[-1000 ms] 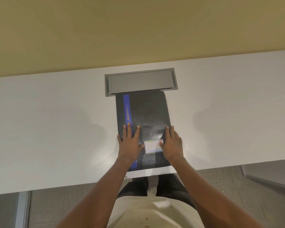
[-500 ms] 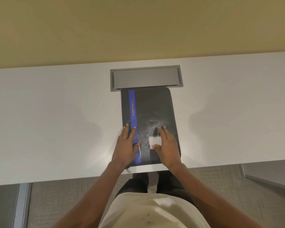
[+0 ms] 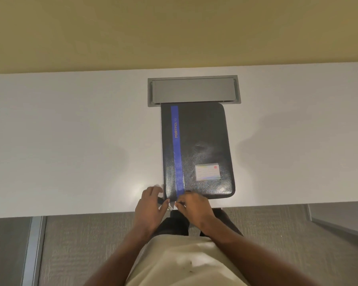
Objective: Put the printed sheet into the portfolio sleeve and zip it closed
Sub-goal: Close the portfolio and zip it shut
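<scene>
The black portfolio sleeve [image 3: 203, 145] lies flat and closed on the white desk, with a blue stripe [image 3: 177, 149] down its left side and a small label card [image 3: 207, 172] near its front right. Both hands are at its near left corner. My left hand [image 3: 150, 207] pinches the dark corner of the sleeve. My right hand [image 3: 193, 206] has its fingertips pinched at the small metal zipper pull [image 3: 170, 207], which hangs between the two hands. No printed sheet is in sight.
A grey metal cable hatch [image 3: 193, 90] is set into the desk [image 3: 70, 141] just behind the sleeve. The desk's front edge runs right under my hands, with carpet floor below. A beige wall rises behind the desk.
Both hands have slid off the top of the sleeve, toward me, to its near left corner. The label card, covered before by my right hand, is now uncovered.
</scene>
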`<state>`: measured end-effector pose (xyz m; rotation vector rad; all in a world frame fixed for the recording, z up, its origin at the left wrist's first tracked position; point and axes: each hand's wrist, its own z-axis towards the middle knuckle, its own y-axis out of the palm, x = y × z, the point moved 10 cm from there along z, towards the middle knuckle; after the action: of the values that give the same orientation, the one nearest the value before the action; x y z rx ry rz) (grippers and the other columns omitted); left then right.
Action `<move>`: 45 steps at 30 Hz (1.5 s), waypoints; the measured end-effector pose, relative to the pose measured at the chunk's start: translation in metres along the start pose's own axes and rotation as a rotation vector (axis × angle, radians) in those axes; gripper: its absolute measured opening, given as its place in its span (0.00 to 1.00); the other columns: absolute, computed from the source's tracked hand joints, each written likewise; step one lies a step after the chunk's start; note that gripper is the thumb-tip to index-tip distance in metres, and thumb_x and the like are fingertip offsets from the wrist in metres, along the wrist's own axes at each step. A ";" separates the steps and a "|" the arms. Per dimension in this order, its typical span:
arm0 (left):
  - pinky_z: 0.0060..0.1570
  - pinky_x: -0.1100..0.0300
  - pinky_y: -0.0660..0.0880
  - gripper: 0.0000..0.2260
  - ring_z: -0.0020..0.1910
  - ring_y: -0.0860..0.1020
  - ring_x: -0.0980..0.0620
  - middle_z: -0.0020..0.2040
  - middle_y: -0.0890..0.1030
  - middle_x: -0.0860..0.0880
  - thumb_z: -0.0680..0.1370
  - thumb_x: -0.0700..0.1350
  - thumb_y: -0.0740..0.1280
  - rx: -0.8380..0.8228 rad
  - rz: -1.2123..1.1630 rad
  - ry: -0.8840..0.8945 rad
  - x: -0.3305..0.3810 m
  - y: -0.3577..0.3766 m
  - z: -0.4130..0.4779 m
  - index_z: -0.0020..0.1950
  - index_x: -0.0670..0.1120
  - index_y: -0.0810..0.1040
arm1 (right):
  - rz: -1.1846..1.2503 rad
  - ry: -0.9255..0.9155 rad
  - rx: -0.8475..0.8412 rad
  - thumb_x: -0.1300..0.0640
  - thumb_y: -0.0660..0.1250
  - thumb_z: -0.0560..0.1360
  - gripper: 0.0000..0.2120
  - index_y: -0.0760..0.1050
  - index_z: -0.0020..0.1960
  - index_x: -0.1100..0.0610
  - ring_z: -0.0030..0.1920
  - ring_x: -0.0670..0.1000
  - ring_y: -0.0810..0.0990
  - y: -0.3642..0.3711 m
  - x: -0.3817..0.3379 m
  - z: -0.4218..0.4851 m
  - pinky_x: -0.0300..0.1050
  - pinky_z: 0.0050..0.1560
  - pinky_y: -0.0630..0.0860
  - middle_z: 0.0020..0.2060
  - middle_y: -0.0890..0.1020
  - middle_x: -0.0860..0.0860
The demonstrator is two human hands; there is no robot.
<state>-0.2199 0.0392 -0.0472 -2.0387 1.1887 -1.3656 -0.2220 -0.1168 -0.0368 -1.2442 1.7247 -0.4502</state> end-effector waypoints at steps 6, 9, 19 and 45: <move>0.58 0.52 0.75 0.11 0.60 0.78 0.49 0.58 0.81 0.53 0.77 0.49 0.75 -0.069 0.069 -0.071 -0.012 0.012 -0.007 0.59 0.51 0.83 | -0.013 0.078 -0.101 0.47 0.65 0.81 0.12 0.83 0.59 0.49 0.56 0.57 0.83 0.029 0.000 -0.001 0.50 0.57 0.78 0.54 0.86 0.53; 0.56 0.54 0.70 0.06 0.58 0.78 0.48 0.56 0.82 0.54 0.78 0.47 0.73 -0.032 0.117 -0.078 -0.011 0.011 -0.007 0.54 0.51 0.85 | -0.008 0.092 -0.080 0.47 0.64 0.81 0.12 0.83 0.56 0.50 0.54 0.59 0.83 0.035 -0.003 -0.001 0.51 0.54 0.78 0.51 0.86 0.54; 0.47 0.47 0.79 0.03 0.43 0.82 0.49 0.40 0.85 0.54 0.76 0.43 0.77 -0.014 -0.144 -0.065 -0.020 0.016 -0.004 0.41 0.48 0.88 | 0.113 0.176 0.014 0.45 0.64 0.81 0.11 0.83 0.56 0.47 0.55 0.53 0.83 0.043 -0.004 -0.003 0.47 0.54 0.76 0.53 0.86 0.48; 0.53 0.58 0.74 0.07 0.50 0.81 0.54 0.51 0.87 0.54 0.79 0.51 0.74 0.040 0.092 0.003 -0.020 -0.003 0.001 0.55 0.56 0.89 | -0.451 0.161 0.165 0.67 0.82 0.56 0.15 0.77 0.35 0.57 0.21 0.52 0.80 0.003 0.044 -0.032 0.43 0.19 0.74 0.27 0.79 0.53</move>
<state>-0.2212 0.0571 -0.0559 -1.9314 1.2309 -1.3384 -0.2525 -0.1608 -0.0435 -1.5072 1.4934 -0.9610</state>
